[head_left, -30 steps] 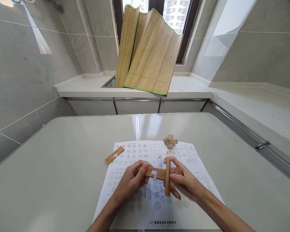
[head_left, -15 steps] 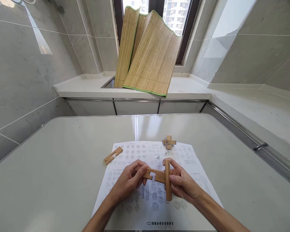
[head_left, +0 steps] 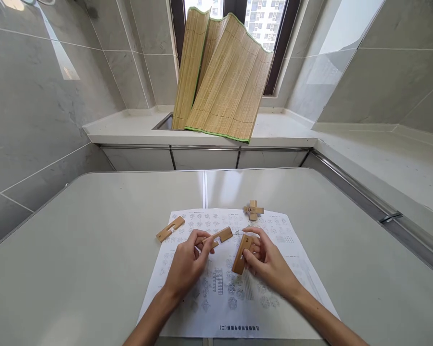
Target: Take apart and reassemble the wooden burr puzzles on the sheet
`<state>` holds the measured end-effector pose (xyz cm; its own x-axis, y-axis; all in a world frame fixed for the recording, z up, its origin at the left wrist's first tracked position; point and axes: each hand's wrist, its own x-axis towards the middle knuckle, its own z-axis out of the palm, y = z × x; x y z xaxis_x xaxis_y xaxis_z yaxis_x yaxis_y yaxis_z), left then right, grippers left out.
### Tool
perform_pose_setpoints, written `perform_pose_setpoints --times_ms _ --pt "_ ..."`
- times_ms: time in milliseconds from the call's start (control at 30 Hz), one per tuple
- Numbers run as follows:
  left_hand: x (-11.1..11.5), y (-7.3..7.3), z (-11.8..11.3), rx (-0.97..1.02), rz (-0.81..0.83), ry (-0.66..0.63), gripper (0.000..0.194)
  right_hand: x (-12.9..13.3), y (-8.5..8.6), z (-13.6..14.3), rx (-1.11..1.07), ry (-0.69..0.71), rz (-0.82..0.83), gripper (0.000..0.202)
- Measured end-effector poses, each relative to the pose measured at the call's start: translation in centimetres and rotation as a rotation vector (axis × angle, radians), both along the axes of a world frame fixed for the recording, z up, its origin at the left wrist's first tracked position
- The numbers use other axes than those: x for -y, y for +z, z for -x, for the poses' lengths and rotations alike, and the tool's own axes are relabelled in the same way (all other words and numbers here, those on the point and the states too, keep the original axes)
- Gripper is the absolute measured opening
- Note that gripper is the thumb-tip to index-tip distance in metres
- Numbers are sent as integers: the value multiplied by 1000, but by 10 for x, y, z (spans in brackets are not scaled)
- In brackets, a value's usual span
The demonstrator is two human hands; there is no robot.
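Note:
My left hand (head_left: 188, 257) pinches one end of a notched wooden puzzle piece (head_left: 224, 234), which points up and to the right over the printed sheet. In my right hand (head_left: 265, 252) is a second wooden puzzle piece (head_left: 241, 254) marked "2", tilted and gripped along its side between thumb and fingers. The two held pieces are apart. A third notched wooden piece (head_left: 170, 229) lies at the sheet's upper left edge. Beyond my right hand sits a small cross-shaped wooden piece (head_left: 253, 210) marked with a letter like "G".
The large printed sheet (head_left: 187, 322) with many small diagrams lies on the pale table (head_left: 75, 269), upside down to me. A folded bamboo mat (head_left: 227, 86) leans at the window on the white ledge (head_left: 130, 129). Tiled walls (head_left: 46, 110) stand on both sides.
The two pieces in my hands, touching and crossed before, are now separated. The left one has swung upward; the right one has turned to show its numbered face.

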<state>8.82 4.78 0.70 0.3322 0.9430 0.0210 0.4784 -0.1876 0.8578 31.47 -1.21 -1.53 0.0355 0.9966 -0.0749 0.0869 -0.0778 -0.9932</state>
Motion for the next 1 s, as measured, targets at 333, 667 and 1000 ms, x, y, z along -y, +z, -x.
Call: perform_pose_setpoints --times_ms 333,667,1000 --pt "11 -14 -6 -298 -361 -169 17 0 -7 1 735 -101 -242 26" --pt "15 -17 -9 -355 -499 -307 12 2 -11 4 1067 -131 -318 23" --pt "15 -11 -10 -290 -505 -328 22 3 -13 6 1053 -75 -378 21"
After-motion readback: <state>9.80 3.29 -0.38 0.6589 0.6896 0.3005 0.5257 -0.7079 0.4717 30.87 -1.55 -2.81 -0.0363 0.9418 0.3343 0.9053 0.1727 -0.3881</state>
